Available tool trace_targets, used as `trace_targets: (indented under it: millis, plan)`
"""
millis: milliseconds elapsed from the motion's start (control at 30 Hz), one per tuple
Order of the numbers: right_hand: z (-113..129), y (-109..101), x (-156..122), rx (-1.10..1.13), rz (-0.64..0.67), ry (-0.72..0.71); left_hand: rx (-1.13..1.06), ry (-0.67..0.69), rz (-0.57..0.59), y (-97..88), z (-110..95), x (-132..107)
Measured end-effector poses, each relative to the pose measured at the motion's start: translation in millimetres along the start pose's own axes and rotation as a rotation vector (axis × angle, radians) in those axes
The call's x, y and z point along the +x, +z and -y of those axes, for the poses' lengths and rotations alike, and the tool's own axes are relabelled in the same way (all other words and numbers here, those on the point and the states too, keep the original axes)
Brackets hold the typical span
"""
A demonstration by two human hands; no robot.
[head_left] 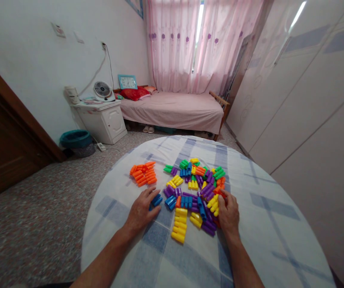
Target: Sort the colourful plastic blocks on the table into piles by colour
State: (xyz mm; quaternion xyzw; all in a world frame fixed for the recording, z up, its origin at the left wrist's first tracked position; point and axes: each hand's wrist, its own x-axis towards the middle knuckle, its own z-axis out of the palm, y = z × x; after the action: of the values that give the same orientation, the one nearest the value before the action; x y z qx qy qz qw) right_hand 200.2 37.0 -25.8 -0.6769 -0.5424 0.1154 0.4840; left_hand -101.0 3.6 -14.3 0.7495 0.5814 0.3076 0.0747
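Many plastic building blocks shaped like joined tubes lie on the round table. My left hand [142, 209] is curled around a blue building block [157, 200], with its thumb and fingers on either side of it. My right hand [229, 211] is at the right edge of the mixed pile, its thumb and forefinger closed at a tilted yellow building block [213, 204]. Just above those fingertips are orange blocks [220, 185]. A stacked yellow row [179, 228] points towards me between the hands. Purple blocks [208, 192] make up much of the pile's middle.
A group of orange blocks [143, 173] lies apart at the left. Blue-and-white checked cloth [268, 240] covers the table. Beyond stand a bed [172, 106], a white cabinet [104, 122] with a fan [102, 90], and a bin [76, 140]. A wardrobe [307, 92] lines the right.
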Motion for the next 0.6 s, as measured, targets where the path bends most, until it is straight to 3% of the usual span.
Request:
trace_targets:
  millis: [233, 400, 500, 600]
  plan:
    - [2.2, -0.3, -0.4, 0.015, -0.004, 0.001, 0.100, 0.011, -0.086, -16.1, 14.0, 2.6]
    - [1.6, -0.5, -0.5, 0.003, -0.002, 0.014, 0.353, -0.129, -0.087, -28.0, 27.1, -1.0]
    - [1.1, -0.8, -0.5, -0.005, 0.003, 0.009, 0.407, -0.145, -0.020, -29.5, 26.6, -2.1]
    - [1.6, -1.1, -0.6, -0.006, 0.006, 0.014, 0.381, -0.116, -0.080, -28.0, 19.7, -0.7]
